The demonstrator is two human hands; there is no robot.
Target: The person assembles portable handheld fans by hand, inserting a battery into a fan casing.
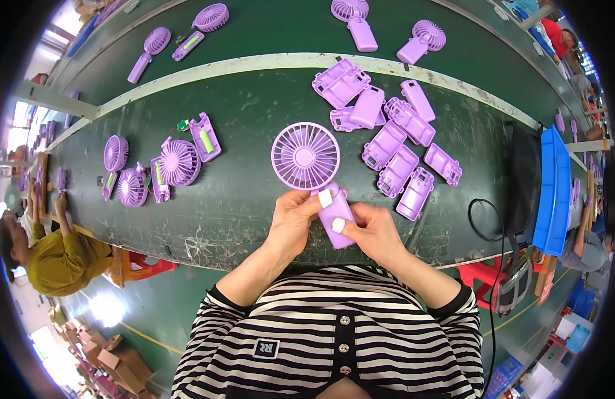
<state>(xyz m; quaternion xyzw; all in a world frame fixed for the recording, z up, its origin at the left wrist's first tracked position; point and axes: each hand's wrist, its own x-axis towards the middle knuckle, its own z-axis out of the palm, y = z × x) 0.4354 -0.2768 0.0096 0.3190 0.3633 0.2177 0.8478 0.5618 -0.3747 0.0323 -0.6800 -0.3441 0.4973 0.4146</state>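
Between my two hands I hold a purple handheld fan (306, 157), its round grille pointing away from me and its handle (336, 223) toward me. My left hand (295, 216) is closed at the neck, thumb pressed on the top of the handle. Lower down, my right hand (374, 233) grips the handle from the right side with its thumb on the front. White coverings sit on both thumb tips. Several purple handle shells (398, 171) lie in a loose pile to the right of the fan. On the left are several fans with opened handles (179, 162), green-yellow cells showing inside.
Beyond a pale dividing strip (254, 64), more purple fans (211, 18) lie on the green surface. A blue bin (553, 193) and a black cable (497, 219) are at the right. A co-worker in a yellow-green top (68, 259) sits at the left.
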